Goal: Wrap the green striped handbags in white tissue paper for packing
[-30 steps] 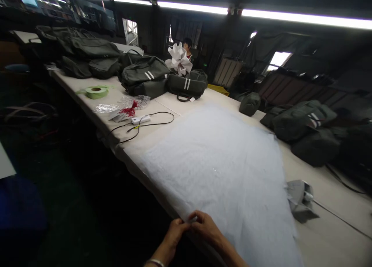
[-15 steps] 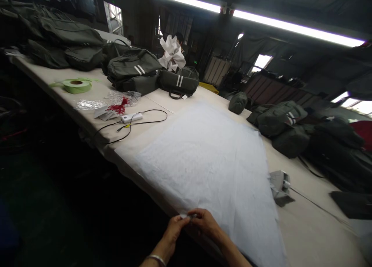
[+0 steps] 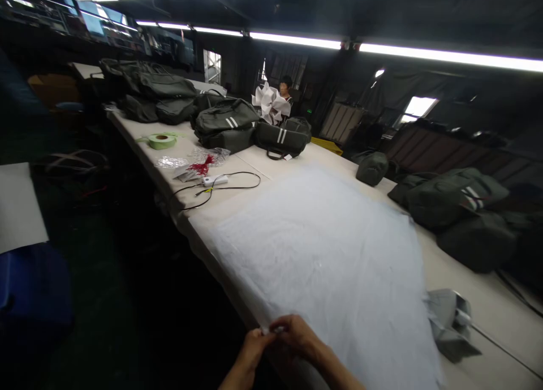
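Left hand [image 3: 250, 347] and right hand [image 3: 297, 336]: fingertips meet at the near corner of the paper sheet [image 3: 331, 260], each grip pinched shut on its edge. Sheet: large, thin, white, faintly crinkled, spread flat along the near edge of the worktop [image 3: 487, 299]. Beyond it, toward the far left edge: white adapter with black cable [image 3: 214, 180], red tassels [image 3: 201, 166] on clear wrap, green tape roll [image 3: 161, 141]. Soft dark-green bags [image 3: 224, 121] with white stripes piled at the far end.
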### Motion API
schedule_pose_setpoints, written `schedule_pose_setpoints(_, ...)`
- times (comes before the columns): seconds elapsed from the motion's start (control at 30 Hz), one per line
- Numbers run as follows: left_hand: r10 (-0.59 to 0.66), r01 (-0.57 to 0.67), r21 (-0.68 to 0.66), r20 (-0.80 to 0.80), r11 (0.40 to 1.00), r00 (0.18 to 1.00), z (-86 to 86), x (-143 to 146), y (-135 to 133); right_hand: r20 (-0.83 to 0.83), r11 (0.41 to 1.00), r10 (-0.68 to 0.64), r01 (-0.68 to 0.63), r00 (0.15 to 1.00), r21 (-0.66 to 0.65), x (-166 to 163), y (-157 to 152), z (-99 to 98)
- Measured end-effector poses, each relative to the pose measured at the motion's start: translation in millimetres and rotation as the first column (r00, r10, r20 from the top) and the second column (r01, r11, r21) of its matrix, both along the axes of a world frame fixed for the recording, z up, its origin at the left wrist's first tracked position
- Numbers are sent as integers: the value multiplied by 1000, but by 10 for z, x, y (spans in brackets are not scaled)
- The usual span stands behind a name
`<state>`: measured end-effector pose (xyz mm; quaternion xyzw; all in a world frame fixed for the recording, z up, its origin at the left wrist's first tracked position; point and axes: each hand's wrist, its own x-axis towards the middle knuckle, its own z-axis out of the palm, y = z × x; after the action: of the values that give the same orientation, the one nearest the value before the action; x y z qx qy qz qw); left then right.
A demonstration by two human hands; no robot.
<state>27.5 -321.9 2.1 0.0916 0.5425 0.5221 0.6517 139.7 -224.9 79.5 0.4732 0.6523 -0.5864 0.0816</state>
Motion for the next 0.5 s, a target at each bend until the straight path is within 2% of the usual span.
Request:
schedule_pose_setpoints(0.13, -44, 44, 17, 41, 999, 998, 165, -59, -92, 35, 989, 132, -130, 991, -68, -57, 185, 150)
schedule_pose_setpoints(0.3, -57, 55, 19, 86, 998, 995, 342, -101, -194, 16, 963, 204, -198, 979, -181, -53, 321, 208)
schedule_pose_setpoints(0.5, 42, -39, -29, 108, 999, 993, 378, -52, -303, 12, 966, 213, -208, 977, -152, 40, 320, 210)
